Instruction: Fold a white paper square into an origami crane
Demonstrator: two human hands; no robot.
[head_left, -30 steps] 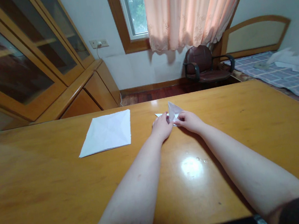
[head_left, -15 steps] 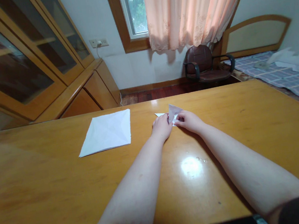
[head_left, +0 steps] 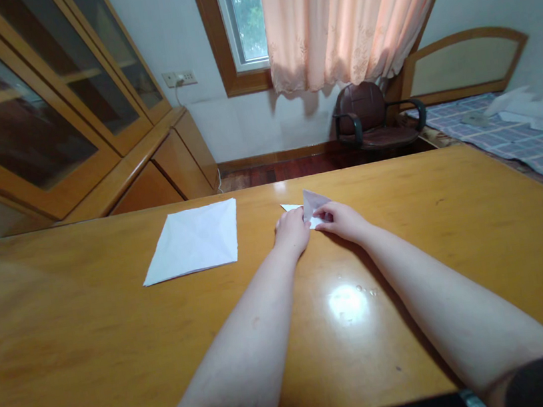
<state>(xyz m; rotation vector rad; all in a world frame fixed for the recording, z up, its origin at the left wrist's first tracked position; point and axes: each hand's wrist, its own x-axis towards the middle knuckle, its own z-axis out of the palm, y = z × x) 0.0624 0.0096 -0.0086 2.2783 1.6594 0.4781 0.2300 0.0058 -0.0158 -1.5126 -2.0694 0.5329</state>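
A small folded sheet of white paper (head_left: pixel 312 202) lies near the far edge of the wooden table (head_left: pixel 121 359), with one triangular flap standing up from it. My left hand (head_left: pixel 292 231) is closed on the paper's left part, and a pointed corner sticks out beyond its fingers. From the right, my right hand (head_left: pixel 339 219) has its fingers bent together against the raised flap. The hands hide much of the paper between them. To their left lies a flat stack of white paper sheets (head_left: pixel 196 239), touched by neither hand.
Past the table's far edge stands a brown armchair (head_left: pixel 365 116) beneath a pink curtain (head_left: pixel 336 19). A wooden cabinet (head_left: pixel 141 141) with glass doors is at the left. At the right is a bed (head_left: pixel 534 133) with a checked sheet.
The raised flap has tipped slightly to the left, and the right hand's fingers have shifted a little left with it. The left hand has barely moved; the paper stack lies as before.
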